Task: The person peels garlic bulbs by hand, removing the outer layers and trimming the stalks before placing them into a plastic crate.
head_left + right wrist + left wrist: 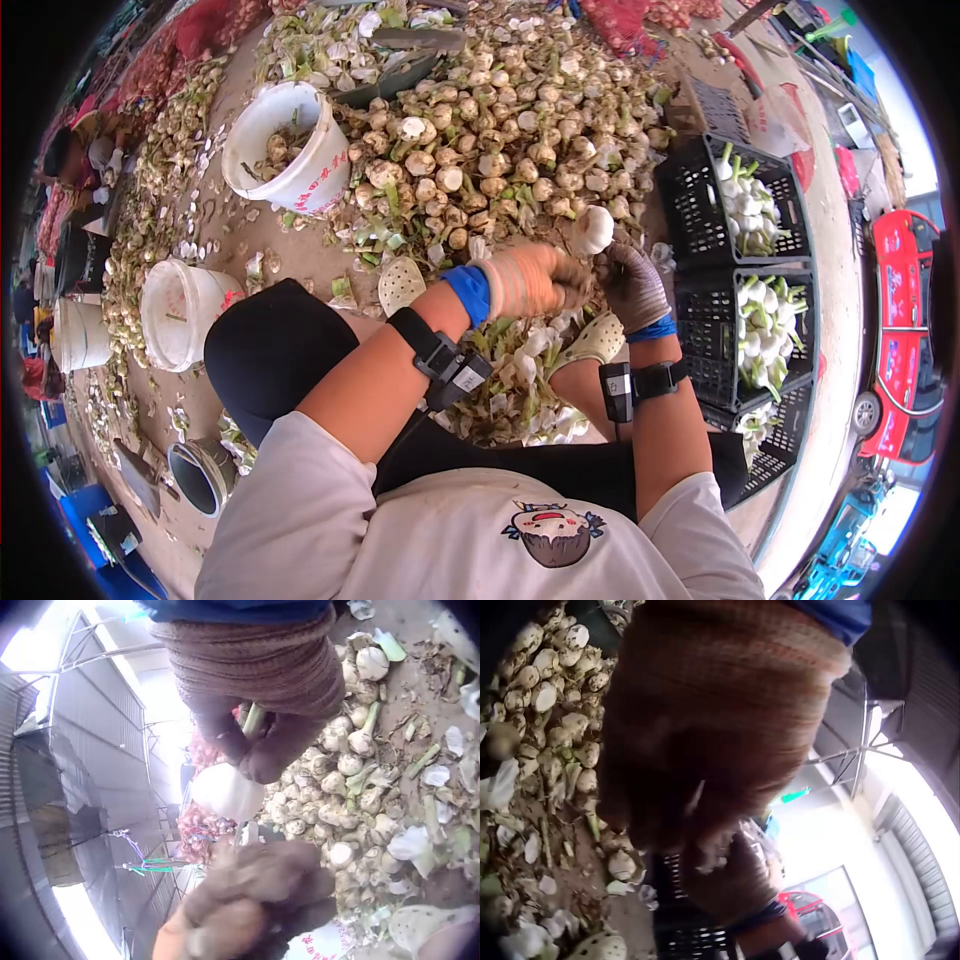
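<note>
Peeled white garlic bulb held up over the near edge of the garlic heap. Right hand, gloved, fingers clamped on its stalk below the bulb. Left hand, gloved, fingers curled tight, touching the right hand; its hold cannot be told. Black crates of peeled bulbs right of the bulb; white bucket left of it.

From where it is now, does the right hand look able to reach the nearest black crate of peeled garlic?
Probably yes. The right hand holds a garlic bulb just beside the black crate, with nothing between them and the crate's top open.
</note>
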A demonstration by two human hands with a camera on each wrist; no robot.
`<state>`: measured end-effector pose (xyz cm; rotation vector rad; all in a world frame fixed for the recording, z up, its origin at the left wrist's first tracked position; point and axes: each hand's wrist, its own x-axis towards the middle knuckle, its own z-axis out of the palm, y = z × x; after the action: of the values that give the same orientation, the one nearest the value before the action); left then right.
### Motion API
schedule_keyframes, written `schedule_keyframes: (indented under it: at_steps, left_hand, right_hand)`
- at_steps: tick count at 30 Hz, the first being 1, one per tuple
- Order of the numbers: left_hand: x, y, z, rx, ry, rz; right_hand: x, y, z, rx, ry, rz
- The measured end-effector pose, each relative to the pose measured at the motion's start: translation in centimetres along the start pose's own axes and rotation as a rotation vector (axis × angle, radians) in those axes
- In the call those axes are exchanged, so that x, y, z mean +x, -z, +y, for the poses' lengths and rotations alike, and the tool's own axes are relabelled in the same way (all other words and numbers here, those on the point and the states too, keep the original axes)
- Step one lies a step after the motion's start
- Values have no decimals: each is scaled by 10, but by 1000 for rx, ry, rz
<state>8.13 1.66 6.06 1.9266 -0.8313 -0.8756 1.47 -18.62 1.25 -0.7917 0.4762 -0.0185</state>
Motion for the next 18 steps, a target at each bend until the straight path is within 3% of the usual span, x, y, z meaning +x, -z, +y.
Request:
schedule_keyframes:
  at_steps: [1,2,3,4,5,7,8,9,11,13,15,17,18]
  left_hand:
    - [14,-5,-16,65,29,-188]
    - [26,2,-14,413,243,-261]
    - [29,15,-8,412,255,-264]
    - [30,32,-1,454,400,-149]
    - [33,46,-2,497,543,-35]
    - [69,58,-91,511,416,235]
    - [78,73,-100,593,542,405]
    - [89,89,-110,674,659,575]
    - [112,130,-136,733,792,716]
    - [134,167,-181,669,823,814]
    - [147,199,-226,403,835,627]
    - [146,194,-206,474,857,554]
    - [145,178,-193,381,777,666]
  right_hand:
    - [11,4,-2,6,-12,2]
    - [22,7,-6,-103,0,62]
    - [34,12,-11,-211,13,119]
    - [46,24,-25,-280,123,60]
    - [67,58,-41,-153,193,-51]
    - [67,56,-79,151,428,128]
    - [67,61,-100,519,396,136]
    - [68,71,-107,557,478,307]
    - [103,144,-94,602,445,-47]
    - [100,79,-58,306,340,337]
    - [107,60,-22,268,162,354]
    - [119,35,7,156,10,272]
    - [126,22,17,118,-74,197]
